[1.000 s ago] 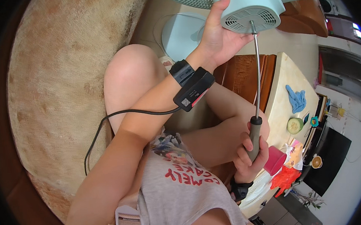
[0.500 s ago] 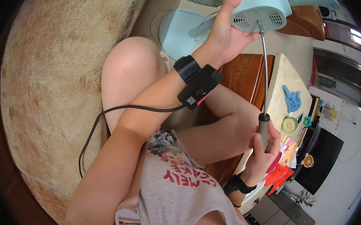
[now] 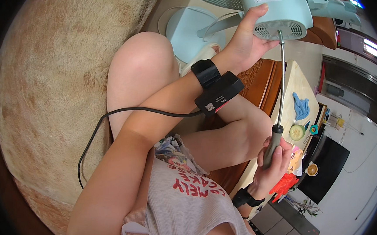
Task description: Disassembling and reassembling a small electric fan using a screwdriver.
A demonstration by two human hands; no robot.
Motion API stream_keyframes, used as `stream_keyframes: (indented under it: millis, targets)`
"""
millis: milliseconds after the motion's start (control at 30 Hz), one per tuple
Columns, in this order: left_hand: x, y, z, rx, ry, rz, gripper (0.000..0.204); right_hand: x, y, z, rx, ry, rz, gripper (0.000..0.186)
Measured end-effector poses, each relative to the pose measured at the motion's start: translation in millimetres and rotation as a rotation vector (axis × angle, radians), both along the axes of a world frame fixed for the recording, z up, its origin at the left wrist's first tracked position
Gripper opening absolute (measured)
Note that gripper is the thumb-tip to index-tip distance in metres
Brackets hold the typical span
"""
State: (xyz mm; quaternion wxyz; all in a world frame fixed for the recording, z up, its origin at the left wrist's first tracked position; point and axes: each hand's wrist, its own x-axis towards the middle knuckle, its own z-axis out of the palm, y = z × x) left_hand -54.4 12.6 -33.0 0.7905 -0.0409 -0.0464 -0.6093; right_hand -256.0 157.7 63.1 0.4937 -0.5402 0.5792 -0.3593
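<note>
A pale blue electric fan (image 3: pixel 273 13) leans in from the top, its rounded motor housing ending in a slotted vent. My left hand (image 3: pixel 245 43) grips that housing, thumb on its side and fingers behind the vent end. My right hand (image 3: pixel 274 161) is wrapped round the grey handle of a long screwdriver (image 3: pixel 282 80). The steel shaft runs up to the vented end, and its tip sits at the middle of the vent; what the tip engages is too small to make out.
The fan's round base (image 3: pixel 186 28) is beyond my bent knee. A carved wooden table (image 3: pixel 301 72) at the right carries a blue cloth (image 3: pixel 301 106), a cut green fruit (image 3: pixel 297 131) and a red bag (image 3: pixel 285 185). A tan plush cover (image 3: pixel 64 91) fills the left. A black cable (image 3: pixel 149 112) trails from my left wrist.
The fan housing and my left hand have shifted slightly right and down in view. My right hand has turned a little round the screwdriver handle, which tilts more; the tip stays at the vent.
</note>
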Motion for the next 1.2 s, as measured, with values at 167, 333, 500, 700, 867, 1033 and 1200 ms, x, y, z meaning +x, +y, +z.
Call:
stream_keyframes:
  millis: [167, 333, 500, 700, 867, 1033, 1200]
  targets:
    - [2.5, -1.5, -1.8, 0.018, -0.007, -0.013, 0.077, -13.1, -12.6, -16.8, -0.768, 0.861, 0.283, 0.025]
    - [-0.6, 0.8, -3.7, 0.021, -0.036, -0.032, 0.079, -24.1, 0.2, -17.3, 0.16, -0.487, -0.045, 0.047]
    - [-4.7, 0.9, -7.0, 0.023, -0.039, -0.05, 0.08, -28.3, -4.0, -11.8, 0.861, -1.185, -0.169, 0.039]
    - [-1.0, 3.5, -0.2, 0.032, -0.027, 0.006, 0.081, -6.1, -4.5, 5.1, 0.051, 0.038, 0.065, 0.025]
    - [3.0, -2.4, -0.9, 0.019, -0.025, 0.032, 0.081, 10.0, 1.3, -7.2, -0.616, 0.896, 0.082, 0.026]
    - [-1.7, -0.2, -4.4, 0.039, -0.047, -0.01, 0.082, -16.8, 1.0, -3.3, 0.178, -0.472, -0.02, 0.041]
    - [-6.2, -0.2, -7.1, 0.019, -0.06, -0.017, 0.08, -25.7, -0.5, -6.7, 0.835, -1.282, -0.169, 0.037]
